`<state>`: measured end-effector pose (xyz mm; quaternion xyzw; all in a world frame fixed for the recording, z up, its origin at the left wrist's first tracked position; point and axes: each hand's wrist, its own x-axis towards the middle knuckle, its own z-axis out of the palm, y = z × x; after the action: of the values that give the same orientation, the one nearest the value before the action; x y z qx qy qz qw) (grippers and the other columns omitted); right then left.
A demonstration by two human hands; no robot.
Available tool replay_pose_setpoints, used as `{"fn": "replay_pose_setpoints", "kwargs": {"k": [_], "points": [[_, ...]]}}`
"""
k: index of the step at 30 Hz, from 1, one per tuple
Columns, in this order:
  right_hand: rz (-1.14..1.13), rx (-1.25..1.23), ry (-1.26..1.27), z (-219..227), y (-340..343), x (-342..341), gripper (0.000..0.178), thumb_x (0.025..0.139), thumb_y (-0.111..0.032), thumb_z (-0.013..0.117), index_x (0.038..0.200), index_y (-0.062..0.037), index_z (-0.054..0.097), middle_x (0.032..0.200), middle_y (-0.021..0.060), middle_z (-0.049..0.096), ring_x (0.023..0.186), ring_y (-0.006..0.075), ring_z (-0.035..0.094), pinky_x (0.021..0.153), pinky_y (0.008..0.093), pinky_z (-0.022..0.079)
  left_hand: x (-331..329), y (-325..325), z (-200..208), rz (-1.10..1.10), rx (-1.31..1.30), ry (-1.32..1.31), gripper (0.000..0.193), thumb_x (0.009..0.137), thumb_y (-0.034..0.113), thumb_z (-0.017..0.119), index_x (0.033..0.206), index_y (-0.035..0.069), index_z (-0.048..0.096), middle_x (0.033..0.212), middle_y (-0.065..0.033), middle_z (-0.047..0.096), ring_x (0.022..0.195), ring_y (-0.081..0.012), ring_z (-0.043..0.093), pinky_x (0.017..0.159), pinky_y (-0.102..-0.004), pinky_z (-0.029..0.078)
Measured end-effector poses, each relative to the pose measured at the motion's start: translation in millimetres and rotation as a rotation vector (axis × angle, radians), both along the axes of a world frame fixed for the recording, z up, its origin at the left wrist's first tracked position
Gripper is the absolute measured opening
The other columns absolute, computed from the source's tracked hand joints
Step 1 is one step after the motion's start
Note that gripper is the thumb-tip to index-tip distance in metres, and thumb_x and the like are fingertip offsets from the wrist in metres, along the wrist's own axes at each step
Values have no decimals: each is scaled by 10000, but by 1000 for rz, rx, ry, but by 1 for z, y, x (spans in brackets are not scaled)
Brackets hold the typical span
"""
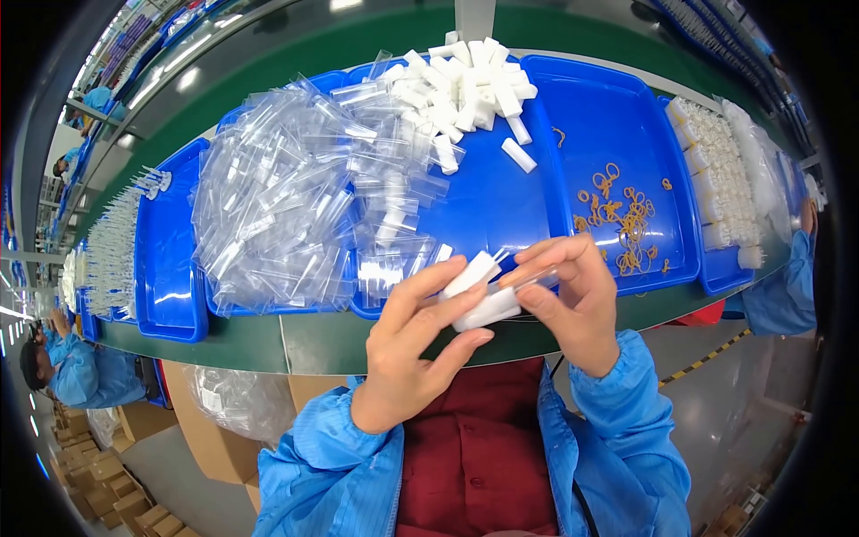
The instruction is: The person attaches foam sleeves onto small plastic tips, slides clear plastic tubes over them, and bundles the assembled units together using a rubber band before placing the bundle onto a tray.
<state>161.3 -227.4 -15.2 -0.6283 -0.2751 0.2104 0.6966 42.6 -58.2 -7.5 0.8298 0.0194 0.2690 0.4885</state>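
Closest in, a maroon shirt (474, 447) under an open blue jacket (331, 470), cuffs gathered at both wrists. Up to the hands, and here's the action! The left hand (407, 345) has its fingers closed around two white pieces, thumb below, fingertips across the top. The upper white piece (472, 274) tilts up toward the right, stubby, straight-sided and blunt at the end; the lower white piece (490, 310) lies flatter beneath it, plain, bright white, smooth-looking, partly covered by fingers. Both are up between the hands, over the near edge of the middle tray. Across to the right hand (582, 309): thumb and fingers in a narrow pinch on a clear plastic piece (543, 276), see-through and glinting, its far outline lost behind the fingers.

Beyond them, the blue middle tray (501, 197) on a green tabletop (327, 345). To its left, a great heap of flat clear sleeves (277, 197), shiny and overlapping, spilling into that tray. Over on the right, a blue tray (626, 125) with scattered tan rubber bands (631, 219). Farther back, a jumble of loose white blocks (474, 80), one lying apart. Way out left, a co-worker in blue (89, 367) sits along the table.
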Motion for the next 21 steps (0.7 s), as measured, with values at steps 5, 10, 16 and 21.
{"fn": "replay_pose_setpoints", "kwargs": {"k": [5, 10, 16, 21], "points": [[-22, 16, 24, 1, -5, 4, 346, 874, -67, 764, 1115, -15, 520, 1156, 149, 615, 1041, 161, 621, 899, 278, 477, -8, 12, -10, -137, -189, -36, 335, 804, -91, 739, 1127, -7, 706, 1259, -189, 578, 1127, -314, 654, 892, -360, 600], [64, 6, -27, -11, -2, -15, 391, 838, -70, 796, 1124, -45, 530, 1141, 132, 609, 1106, 172, 597, 996, 346, 455, -9, 5, -21, -143, -55, -129, 326, 752, -66, 800, 1056, 1, 703, 1226, -171, 583, 1082, -341, 678, 900, -370, 584], [169, -103, -279, -3, -5, -5, 513, 809, -93, 816, 1209, -59, 497, 1192, 123, 636, 1246, 217, 556, 1146, 461, 298, -13, 10, -5, -62, -194, -10, 422, 768, 27, 822, 1160, 40, 667, 1291, -161, 587, 1159, -309, 615, 964, -381, 506], [256, -168, -551, 7, -1, -4, 584, 793, -140, 827, 1280, -74, 510, 1105, 54, 719, 1245, 255, 561, 1125, 474, 312, -11, 26, 1, -320, -149, 94, 386, 816, 56, 787, 1179, 52, 656, 1317, -154, 570, 1176, -300, 589, 981, -382, 481]]}}
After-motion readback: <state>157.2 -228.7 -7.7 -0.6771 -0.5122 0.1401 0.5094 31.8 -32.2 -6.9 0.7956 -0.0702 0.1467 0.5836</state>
